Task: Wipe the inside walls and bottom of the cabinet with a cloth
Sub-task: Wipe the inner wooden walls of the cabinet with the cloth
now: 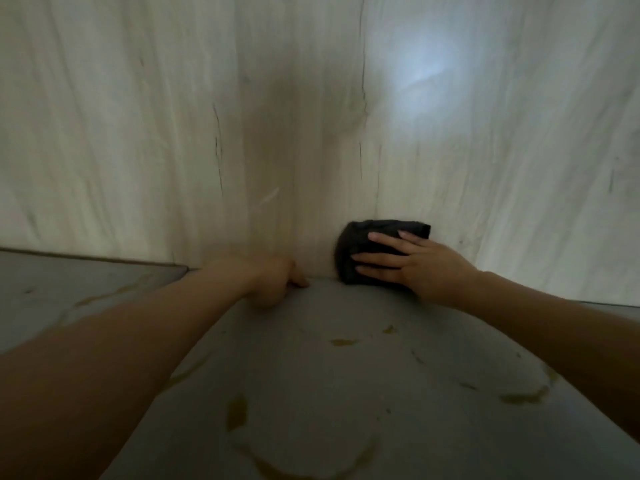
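I look into a dim cabinet with a pale wood-grain back wall (277, 116) and a grey bottom (329, 375). A dark folded cloth (377, 251) lies flat against the foot of the back wall, just above the bottom. My right hand (412, 263) presses it there with straight, spread fingers. My left hand (277, 282) rests on the bottom at the wall's foot, to the left of the cloth, with its fingers curled under and nothing in it.
Yellowish stains (237, 412) and a curved ring mark (311, 469) spot the grey bottom near me. A lower grey ledge (86, 282) runs off to the left. A bright patch of light (419, 71) falls on the wall at upper right.
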Tool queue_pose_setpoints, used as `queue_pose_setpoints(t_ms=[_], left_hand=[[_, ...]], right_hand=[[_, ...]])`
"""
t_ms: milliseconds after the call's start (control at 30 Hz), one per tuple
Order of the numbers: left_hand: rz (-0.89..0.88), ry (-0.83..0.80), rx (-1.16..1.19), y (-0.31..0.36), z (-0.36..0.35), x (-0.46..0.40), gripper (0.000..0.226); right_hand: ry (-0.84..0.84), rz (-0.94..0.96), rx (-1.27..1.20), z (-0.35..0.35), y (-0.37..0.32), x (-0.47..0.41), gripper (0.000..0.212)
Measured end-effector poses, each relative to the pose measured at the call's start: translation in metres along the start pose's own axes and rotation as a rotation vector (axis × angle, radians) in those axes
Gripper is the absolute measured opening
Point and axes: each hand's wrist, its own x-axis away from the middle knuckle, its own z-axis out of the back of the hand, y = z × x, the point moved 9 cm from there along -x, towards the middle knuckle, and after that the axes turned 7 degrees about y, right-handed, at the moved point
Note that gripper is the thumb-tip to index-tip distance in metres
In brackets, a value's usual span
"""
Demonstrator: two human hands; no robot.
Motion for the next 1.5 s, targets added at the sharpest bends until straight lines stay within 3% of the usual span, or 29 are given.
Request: queue_pose_setpoints(t_ms=[100,233,400,467,633,767,867,967,1033,1233,1333,1433,1500], left_hand=[[-0.006,-0.001,0.001,-0.003,-0.001,-0.003,0.053],[-0.048,-0.02,0.028,-0.001,0.002,-0.003,0.051],[-0.007,0.077,0.038,-0.004,0.02,0.005,0.04],[0.075,0.236,0.011,-0.014,0.056,0.012,0.037],[0.139,0.851,-0.038,-0.034,0.184,0.043,0.032],[0.174,1.088,-0.033,-0.041,0.24,0.059,0.04],[0.208,1.092,-0.018,-0.045,0.242,0.062,0.049],[0.181,1.035,-0.057,-0.04,0.242,0.061,0.057],[0.172,1.04,-0.057,-0.04,0.252,0.06,0.059],[0.171,1.177,-0.047,-0.045,0.313,0.058,0.069],[0.144,1.265,-0.003,-0.045,0.343,0.058,0.074],[0.169,1.267,0.07,-0.043,0.354,0.054,0.075],[0.185,1.216,0.075,-0.043,0.35,0.05,0.072]], right_hand=[[-0.075,-0.059,-0.009,0.004,0.002,0.003,0.081],[-0.237,-0.03,-0.143,-0.011,-0.029,-0.04,0.061],[-0.248,-0.048,-0.169,-0.011,-0.028,-0.056,0.06],[-0.191,-0.095,-0.119,0.011,-0.008,-0.064,0.066],[-0.004,-0.289,-0.082,0.096,0.092,-0.1,0.067],[0.117,-0.485,-0.117,0.126,0.132,-0.109,0.065],[0.191,-0.417,-0.105,0.105,0.095,-0.107,0.063],[0.0,-0.191,-0.087,0.078,0.063,-0.103,0.062],[-0.039,-0.161,-0.064,0.088,0.079,-0.103,0.061],[0.231,-0.655,-0.148,0.187,0.246,-0.096,0.082],[0.369,-0.832,-0.211,0.202,0.259,-0.102,0.081],[0.347,-0.631,-0.149,0.184,0.211,-0.124,0.066],[0.246,-0.453,-0.126,0.17,0.185,-0.134,0.062]])
